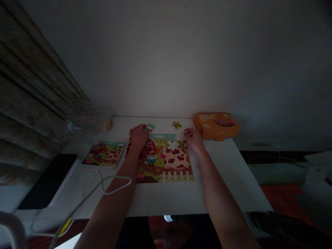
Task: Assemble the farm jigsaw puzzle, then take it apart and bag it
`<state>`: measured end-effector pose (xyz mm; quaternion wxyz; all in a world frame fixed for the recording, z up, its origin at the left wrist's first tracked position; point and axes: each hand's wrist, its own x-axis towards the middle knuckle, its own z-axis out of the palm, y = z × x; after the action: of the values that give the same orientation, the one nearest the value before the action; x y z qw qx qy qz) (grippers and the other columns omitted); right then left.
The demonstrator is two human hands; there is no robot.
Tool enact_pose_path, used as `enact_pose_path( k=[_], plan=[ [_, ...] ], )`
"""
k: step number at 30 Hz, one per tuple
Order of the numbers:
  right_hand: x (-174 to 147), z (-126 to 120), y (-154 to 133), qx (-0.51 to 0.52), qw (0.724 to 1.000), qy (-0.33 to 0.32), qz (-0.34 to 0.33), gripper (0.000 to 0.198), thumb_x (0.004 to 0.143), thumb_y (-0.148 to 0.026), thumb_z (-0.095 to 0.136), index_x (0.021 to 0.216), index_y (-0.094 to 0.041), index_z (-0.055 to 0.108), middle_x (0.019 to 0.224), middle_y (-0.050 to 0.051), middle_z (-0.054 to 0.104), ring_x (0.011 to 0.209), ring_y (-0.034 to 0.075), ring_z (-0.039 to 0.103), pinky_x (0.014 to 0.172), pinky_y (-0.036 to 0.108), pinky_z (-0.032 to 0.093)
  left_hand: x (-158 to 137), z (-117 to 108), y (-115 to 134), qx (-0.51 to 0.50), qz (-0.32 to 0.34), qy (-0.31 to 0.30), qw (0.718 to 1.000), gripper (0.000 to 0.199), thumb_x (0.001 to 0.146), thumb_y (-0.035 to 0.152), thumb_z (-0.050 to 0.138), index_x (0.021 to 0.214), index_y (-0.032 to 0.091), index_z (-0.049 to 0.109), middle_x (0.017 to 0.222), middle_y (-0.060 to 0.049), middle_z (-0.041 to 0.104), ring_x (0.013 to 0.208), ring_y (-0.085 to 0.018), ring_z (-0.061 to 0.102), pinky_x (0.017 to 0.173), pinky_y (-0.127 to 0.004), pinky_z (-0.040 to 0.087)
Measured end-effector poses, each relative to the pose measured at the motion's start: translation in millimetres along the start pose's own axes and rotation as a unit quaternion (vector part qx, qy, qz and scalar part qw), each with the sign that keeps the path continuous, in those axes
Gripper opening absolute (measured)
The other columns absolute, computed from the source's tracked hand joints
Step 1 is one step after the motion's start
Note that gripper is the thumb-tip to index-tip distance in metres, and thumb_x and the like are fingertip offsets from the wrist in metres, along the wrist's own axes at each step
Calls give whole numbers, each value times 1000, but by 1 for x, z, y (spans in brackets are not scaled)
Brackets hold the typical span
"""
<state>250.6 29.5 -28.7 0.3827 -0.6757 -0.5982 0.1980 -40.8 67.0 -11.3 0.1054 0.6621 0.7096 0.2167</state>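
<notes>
A farm jigsaw puzzle (172, 169) with a spotted cow, a red barn and a white fence lies on the table, with a white gap in its upper right part. My left hand (138, 136) is over the puzzle's upper left corner, its fingers closed at the edge of a teal-and-white puzzle piece (150, 127). Beside the upper right corner is my right hand (194, 139), fingers bent and slightly apart, with nothing visible between them. Loose green-yellow puzzle pieces (177, 125) sit behind the puzzle, between the hands. My left forearm covers the puzzle's left side.
An orange puzzle box (218, 125) stands at the back right. Left of the puzzle lies a reference picture card (105, 154), near a dark flat device (50, 180). A white cable (101, 180) loops at the front left. Clear plastic packaging (88, 119) is by the curtain.
</notes>
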Motion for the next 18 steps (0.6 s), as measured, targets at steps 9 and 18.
enact_pose_path(
  k=[9, 18],
  plan=[
    [-2, -1, -13, 28, 1000, -3, -1, 21, 87, -35, 59, 95, -21, 73, 75, 5, 69, 67, 21, 62, 71, 34, 48, 4, 9, -6, -199, -2, 22, 980, 36, 79, 20, 66, 114, 22, 55, 116, -9, 71, 105, -22, 69, 94, -35, 53],
    [-11, 9, -32, 170, 983, -66, -9, 35, 81, -49, 65, 101, -20, 73, 84, 4, 72, 65, 16, 60, 64, 30, 47, -6, 7, 18, -437, -27, -5, 899, 35, 64, 23, 77, 92, 21, 56, 88, 2, 63, 76, -15, 66, 72, -27, 53]
  ],
)
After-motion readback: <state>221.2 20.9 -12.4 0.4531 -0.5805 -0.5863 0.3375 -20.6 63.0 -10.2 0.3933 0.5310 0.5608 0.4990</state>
